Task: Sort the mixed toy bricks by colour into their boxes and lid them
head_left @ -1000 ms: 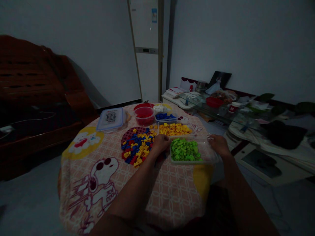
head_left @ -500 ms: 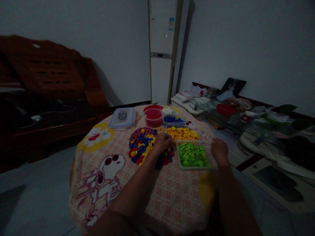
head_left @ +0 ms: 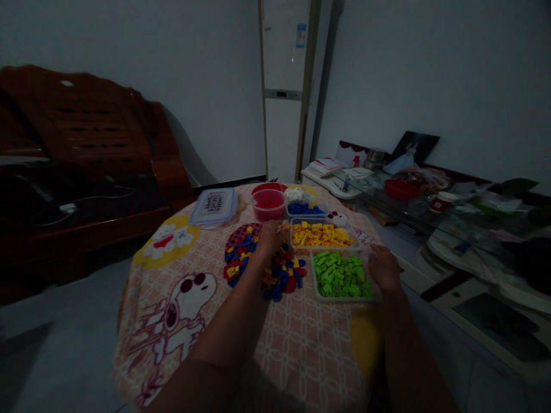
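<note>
My left hand (head_left: 267, 238) reaches into a loose pile of red, blue and yellow bricks (head_left: 275, 272) on the cartoon-print tablecloth (head_left: 185, 298); its fingers are curled over the far part of the pile and I cannot see whether they hold a brick. My right hand (head_left: 384, 268) rests against the right rim of a clear tray of green bricks (head_left: 338, 275), fingers bent on the edge. Behind it stands a tray of yellow bricks (head_left: 319, 234).
Farther back are a red tub (head_left: 268, 205), a tray of blue bricks (head_left: 303, 209) and a lidded clear box (head_left: 214, 206). A dark wooden sofa (head_left: 77, 166) is at the left, a cluttered glass table (head_left: 430, 201) at the right, a tall white air conditioner (head_left: 284, 86) behind.
My left hand has moved from beside the green tray up and left across the mixed pile. The right hand stays at the tray's right edge. The view has shifted.
</note>
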A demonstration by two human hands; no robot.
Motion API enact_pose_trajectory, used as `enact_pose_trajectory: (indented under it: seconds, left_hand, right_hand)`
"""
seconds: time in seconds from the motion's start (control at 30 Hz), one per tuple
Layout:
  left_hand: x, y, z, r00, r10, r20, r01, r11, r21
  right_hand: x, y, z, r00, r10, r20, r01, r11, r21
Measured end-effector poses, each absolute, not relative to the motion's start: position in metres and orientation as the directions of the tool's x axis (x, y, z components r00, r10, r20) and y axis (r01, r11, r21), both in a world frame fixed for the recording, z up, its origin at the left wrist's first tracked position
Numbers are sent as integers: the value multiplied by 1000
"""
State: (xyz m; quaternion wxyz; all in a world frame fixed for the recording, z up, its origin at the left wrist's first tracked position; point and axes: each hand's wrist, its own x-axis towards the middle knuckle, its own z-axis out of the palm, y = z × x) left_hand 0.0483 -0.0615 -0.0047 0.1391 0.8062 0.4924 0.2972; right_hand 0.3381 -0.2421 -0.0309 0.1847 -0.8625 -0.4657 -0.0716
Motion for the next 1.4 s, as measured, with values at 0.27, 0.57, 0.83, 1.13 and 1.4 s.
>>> enact_pose_trajectory:
  seconds: [0.27,0.57,0.83,1.13,1.4]
  left_hand:
    - [84,-28,4,494,868,49,805,-478,350]
    - [75,-48,-9,353,927,124,853,-373,366]
    - [61,-71,-3,243,913,328,639,-405,654]
    - [75,-66,-8,375,838,397,360,-526,771]
    - [36,-46,-16,262,903,341,662,-425,618]
  right_hand:
    - [337,-241,-28,555,765,327,829,-479,-288]
    - [338,-240,-30,533,766,359,845,-460,-274]
    - [332,-243,-25,543,777,317,838,-483,-252]
    - [334,-244,-27,551,777,304,834,-496,-242]
    - [332,-246,-28,548,776,313,836,-491,-246]
